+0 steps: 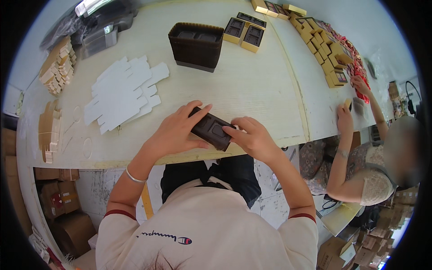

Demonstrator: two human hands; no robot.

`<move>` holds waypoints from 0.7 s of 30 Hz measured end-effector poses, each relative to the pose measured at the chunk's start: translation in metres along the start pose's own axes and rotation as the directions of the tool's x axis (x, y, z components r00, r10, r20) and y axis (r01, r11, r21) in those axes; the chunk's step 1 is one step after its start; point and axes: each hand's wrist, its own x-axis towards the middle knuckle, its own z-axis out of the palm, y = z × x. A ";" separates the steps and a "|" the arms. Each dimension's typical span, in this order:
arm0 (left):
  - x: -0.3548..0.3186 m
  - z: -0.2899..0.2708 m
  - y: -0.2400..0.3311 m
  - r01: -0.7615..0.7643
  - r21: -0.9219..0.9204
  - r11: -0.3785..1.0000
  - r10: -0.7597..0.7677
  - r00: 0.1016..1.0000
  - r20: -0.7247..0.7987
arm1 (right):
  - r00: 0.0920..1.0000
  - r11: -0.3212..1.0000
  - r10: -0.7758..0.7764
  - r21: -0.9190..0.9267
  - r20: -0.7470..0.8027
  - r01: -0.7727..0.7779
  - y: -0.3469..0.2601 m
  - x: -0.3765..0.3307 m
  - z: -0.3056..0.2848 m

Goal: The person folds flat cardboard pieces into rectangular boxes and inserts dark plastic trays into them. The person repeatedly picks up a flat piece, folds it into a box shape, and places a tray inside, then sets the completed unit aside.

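Note:
A dark brown plastic insert tray [207,131] with two moulded recesses is held between my hands near the table's front edge. My left hand [177,130] grips its left side, with fingers over the far edge and the thumb at the near edge. At its right end, my right hand [253,137] closes its fingers on the tray; the fingers' undersides are hidden. Farther off stands a tall nested stack of similar dark trays [196,55]. Left of my hands lies a spread pile of flat white card blanks [120,95].
Gold boxes with dark inserts [252,38] sit beyond the tray stack. More gold boxes [320,47] are piled at the right, near a co-worker's hands [345,119]. Bundled gold card blanks [50,130] and elastic bands [87,148] lie at the left; clear plastic [100,41] lies behind.

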 end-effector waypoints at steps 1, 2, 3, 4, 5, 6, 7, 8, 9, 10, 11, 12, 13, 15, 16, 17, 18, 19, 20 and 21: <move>0.000 0.001 -0.001 -0.009 0.024 1.000 0.009 1.000 -0.002 | 1.000 0.997 -0.020 -0.071 0.022 0.021 0.000 0.001 -0.001; 0.000 0.003 -0.002 -0.018 0.047 0.999 0.018 1.000 -0.004 | 0.998 0.989 -0.037 -0.142 0.045 0.043 0.000 0.002 -0.005; 0.001 0.003 -0.003 -0.029 0.074 0.997 0.029 1.000 -0.003 | 0.997 0.975 -0.052 -0.212 0.065 0.064 -0.001 0.003 -0.007; 0.001 0.002 -0.002 -0.012 0.124 0.992 0.013 1.000 -0.008 | 0.997 0.989 -0.011 -0.147 0.075 0.022 -0.004 0.005 -0.010; 0.001 0.001 -0.002 0.004 0.173 0.985 -0.002 1.000 -0.013 | 0.996 0.996 0.029 -0.081 0.087 -0.022 -0.007 0.007 -0.013; 0.002 0.002 -0.001 0.015 0.220 0.975 -0.011 1.000 -0.018 | 0.992 0.997 0.072 -0.020 0.101 -0.070 -0.010 0.007 -0.014; 0.002 0.003 0.000 0.005 0.230 0.973 0.004 0.999 -0.041 | 0.992 0.994 0.105 0.026 0.068 -0.107 -0.011 0.004 -0.011; 0.001 0.005 0.000 -0.005 0.239 0.971 0.020 0.998 -0.063 | 0.990 0.987 0.139 0.074 0.035 -0.142 -0.013 0.001 -0.006; 0.000 0.007 0.001 -0.011 0.245 0.969 0.033 0.996 -0.086 | 0.985 0.977 0.173 0.123 0.010 -0.173 -0.014 -0.002 0.000; 0.000 0.007 0.002 -0.009 0.236 0.972 0.030 0.996 -0.085 | 0.982 0.976 0.190 0.111 -0.010 -0.188 -0.014 -0.004 0.006; 0.000 0.007 0.003 -0.007 0.227 0.974 0.026 0.996 -0.084 | 0.978 0.974 0.207 0.099 -0.030 -0.203 -0.014 -0.005 0.013; 0.000 0.007 0.003 -0.004 0.218 0.976 0.022 0.996 -0.083 | 0.973 0.972 0.223 0.088 -0.050 -0.218 -0.014 -0.006 0.018; 0.001 0.006 0.004 -0.001 0.209 0.978 0.015 0.998 -0.066 | 0.973 0.974 0.226 0.045 -0.043 -0.224 -0.013 -0.008 0.021; 0.002 0.002 0.004 0.006 0.195 0.981 0.000 1.000 -0.031 | 0.973 0.972 0.230 -0.040 -0.031 -0.231 -0.013 -0.010 0.023; 0.002 0.002 0.004 0.031 0.210 0.977 -0.028 0.999 -0.016 | 0.976 0.974 0.213 -0.074 -0.043 -0.216 -0.014 -0.009 0.021; 0.002 0.002 0.004 0.056 0.224 0.973 -0.057 0.998 -0.001 | 0.979 0.974 0.196 -0.109 -0.054 -0.201 -0.017 -0.008 0.018; 0.002 0.001 0.003 0.079 0.239 0.968 -0.084 0.996 0.012 | 0.982 0.972 0.178 -0.146 -0.064 -0.185 -0.019 -0.007 0.015; 0.001 0.003 0.003 0.015 0.329 0.944 -0.001 0.999 -0.042 | 0.979 0.968 0.185 -0.157 -0.081 -0.196 -0.022 -0.008 0.018; -0.001 0.006 0.003 -0.040 0.420 0.906 0.085 0.992 -0.089 | 0.977 0.964 0.191 -0.166 -0.098 -0.206 -0.026 -0.009 0.023; -0.002 0.010 0.002 -0.085 0.507 0.858 0.175 0.976 -0.132 | 0.975 0.960 0.194 -0.180 -0.112 -0.212 -0.028 -0.010 0.027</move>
